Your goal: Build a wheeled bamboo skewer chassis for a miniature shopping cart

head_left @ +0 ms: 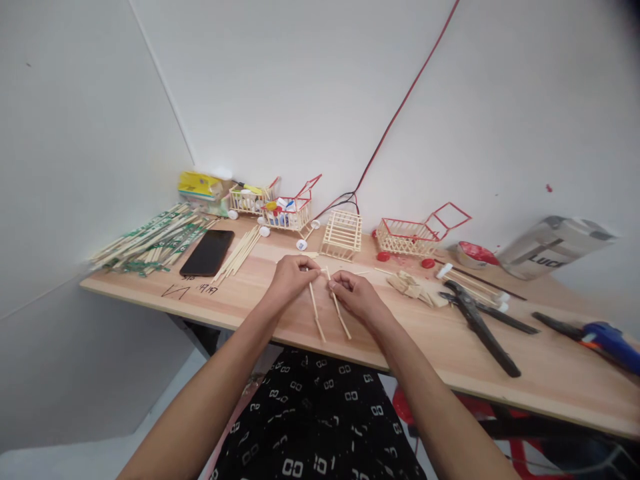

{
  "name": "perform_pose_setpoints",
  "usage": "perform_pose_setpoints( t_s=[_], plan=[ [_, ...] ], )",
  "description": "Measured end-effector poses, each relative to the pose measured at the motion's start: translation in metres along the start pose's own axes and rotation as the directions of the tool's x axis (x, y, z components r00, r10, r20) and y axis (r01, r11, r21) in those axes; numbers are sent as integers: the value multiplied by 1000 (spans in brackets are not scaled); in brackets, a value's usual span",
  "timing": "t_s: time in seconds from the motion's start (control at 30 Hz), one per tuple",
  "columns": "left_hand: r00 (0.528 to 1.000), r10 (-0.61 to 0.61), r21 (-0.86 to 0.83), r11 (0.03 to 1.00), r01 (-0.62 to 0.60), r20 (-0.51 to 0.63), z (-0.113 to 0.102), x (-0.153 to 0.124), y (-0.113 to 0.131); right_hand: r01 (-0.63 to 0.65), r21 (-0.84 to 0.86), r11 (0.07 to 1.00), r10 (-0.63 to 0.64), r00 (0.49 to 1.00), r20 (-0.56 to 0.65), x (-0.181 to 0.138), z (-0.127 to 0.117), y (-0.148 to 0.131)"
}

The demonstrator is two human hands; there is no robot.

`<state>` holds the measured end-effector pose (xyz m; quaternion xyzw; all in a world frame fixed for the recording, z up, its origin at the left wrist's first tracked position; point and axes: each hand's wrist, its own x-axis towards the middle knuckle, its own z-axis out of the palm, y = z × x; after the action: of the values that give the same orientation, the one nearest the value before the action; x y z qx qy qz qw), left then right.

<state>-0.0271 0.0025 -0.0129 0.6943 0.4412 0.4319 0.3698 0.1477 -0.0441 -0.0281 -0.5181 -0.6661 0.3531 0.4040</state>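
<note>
My left hand (293, 275) is pinched shut on the far end of the left stick (319, 320). My right hand (356, 295) is pinched the same way on the right stick (343, 320). That makes two sticks, one per hand. Both are thin, straight, pale bare wood. They lie just above the near middle of the table (280, 310), with their long axes running from my fingers back towards me and their free ends splaying slightly apart. Their far ends seem to meet between my fingertips, though the spot is too small to be sure.

Beyond my hands stand four little stick-built baskets:
- a bare wooden basket (343, 233)
- a red-rimmed basket (407, 235) with red caps beside it
- two wheeled carts (290, 213), further left, filled with small bits

To my left lie one flat black phone (207, 252), a loose fan of plain sticks (240, 252) and a heap of green-wrapped chopsticks (150, 239). To my right are a pile of wood offcuts (415, 285), one pair of black pliers (480, 327) and one blue glue gun (613, 341). A red cable (400, 110) climbs the white wall.
</note>
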Motion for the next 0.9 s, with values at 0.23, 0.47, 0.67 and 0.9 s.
perform_pose_setpoints(
  t_s=[0.23,0.47,0.67,0.9],
  plan=[
    [1000,-3,-2,1000,3,-4,1,0,-1,10,5,1000,-10,1000,7,1,0,4],
    [1000,-8,-9,1000,8,-3,1,0,-1,8,6,1000,-8,1000,7,1,0,4],
    [1000,2,-16,1000,-2,-2,1,1,-2,16,3,1000,-16,1000,3,1,0,4],
    [1000,6,-6,1000,-6,3,1,1,-1,2,10,1000,-2,1000,5,1,1,4]
  ],
)
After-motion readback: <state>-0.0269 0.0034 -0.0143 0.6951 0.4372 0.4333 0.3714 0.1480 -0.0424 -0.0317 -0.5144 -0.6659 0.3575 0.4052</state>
